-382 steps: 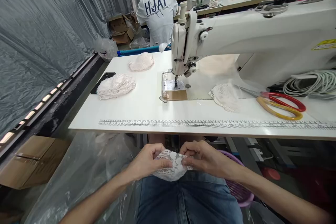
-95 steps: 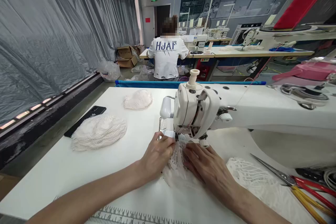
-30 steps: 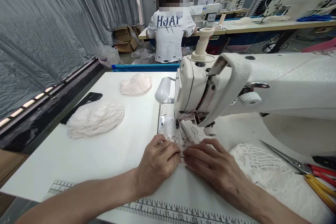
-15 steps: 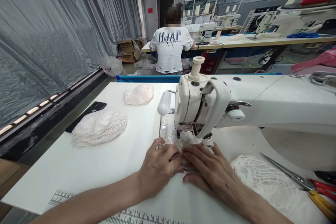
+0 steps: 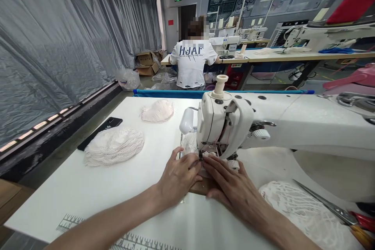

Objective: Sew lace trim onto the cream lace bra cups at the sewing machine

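A white lace piece point(image 5: 190, 143) lies under the presser foot point(image 5: 200, 155) of a white sewing machine point(image 5: 215, 123), part of it spread to the left of the machine head. My left hand point(image 5: 179, 174) is closed on the near edge of the lace, its fingers bent just left of the foot. Flat on the fabric right of the foot lies my right hand point(image 5: 230, 179), fingers stretched out and fingertips close to the needle area. The needle tip and much of the lace are hidden behind the hands and machine head.
Left on the table sit a stack of lace pieces point(image 5: 114, 146), a black phone point(image 5: 101, 133) and a single pale cup-shaped piece point(image 5: 158, 110). Scissors point(image 5: 325, 203) rest at right beside more white lace point(image 5: 299, 207). A person point(image 5: 191, 62) sits ahead at another table.
Both hands have slid the lace farther under the presser foot, and a brown strip now shows between them at the near side. My view has tilted up slightly.
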Demonstrator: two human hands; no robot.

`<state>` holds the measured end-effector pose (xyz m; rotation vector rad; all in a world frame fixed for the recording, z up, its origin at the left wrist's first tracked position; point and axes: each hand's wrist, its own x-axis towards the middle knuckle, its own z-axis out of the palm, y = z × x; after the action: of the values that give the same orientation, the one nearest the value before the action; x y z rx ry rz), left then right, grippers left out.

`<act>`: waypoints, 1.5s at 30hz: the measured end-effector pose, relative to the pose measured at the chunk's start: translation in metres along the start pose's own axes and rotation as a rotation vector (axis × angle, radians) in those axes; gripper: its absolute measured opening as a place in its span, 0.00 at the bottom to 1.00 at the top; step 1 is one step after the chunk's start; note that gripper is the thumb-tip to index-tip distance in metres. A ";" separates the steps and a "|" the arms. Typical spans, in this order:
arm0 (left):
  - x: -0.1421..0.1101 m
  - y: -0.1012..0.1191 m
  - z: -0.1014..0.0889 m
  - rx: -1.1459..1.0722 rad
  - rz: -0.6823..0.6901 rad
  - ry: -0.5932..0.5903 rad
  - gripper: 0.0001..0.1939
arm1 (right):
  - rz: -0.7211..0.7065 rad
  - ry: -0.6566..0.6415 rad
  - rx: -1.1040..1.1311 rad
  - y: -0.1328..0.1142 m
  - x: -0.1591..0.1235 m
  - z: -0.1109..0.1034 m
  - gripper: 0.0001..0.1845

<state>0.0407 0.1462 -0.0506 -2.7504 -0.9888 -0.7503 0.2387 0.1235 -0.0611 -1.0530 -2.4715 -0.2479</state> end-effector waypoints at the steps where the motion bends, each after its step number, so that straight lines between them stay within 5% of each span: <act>1: 0.000 0.000 0.000 0.012 0.005 -0.003 0.09 | 0.000 0.019 0.015 -0.002 0.000 -0.002 0.24; 5: -0.003 0.003 -0.002 0.072 0.025 -0.018 0.10 | -0.018 0.075 0.064 -0.007 0.002 -0.008 0.18; 27: -0.006 0.003 -0.003 0.081 -0.027 -0.083 0.07 | 0.042 0.072 -0.018 -0.002 0.000 -0.002 0.21; 38: 0.010 -0.020 0.001 0.195 0.046 -0.128 0.11 | 0.117 0.053 -0.029 0.003 0.002 -0.004 0.23; 45: -0.043 0.023 -0.038 0.315 0.071 -0.119 0.12 | 0.005 0.061 0.060 -0.017 0.002 -0.011 0.27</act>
<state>0.0110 0.0938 -0.0371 -2.5608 -0.9340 -0.3849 0.2292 0.1096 -0.0503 -1.0116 -2.4063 -0.2009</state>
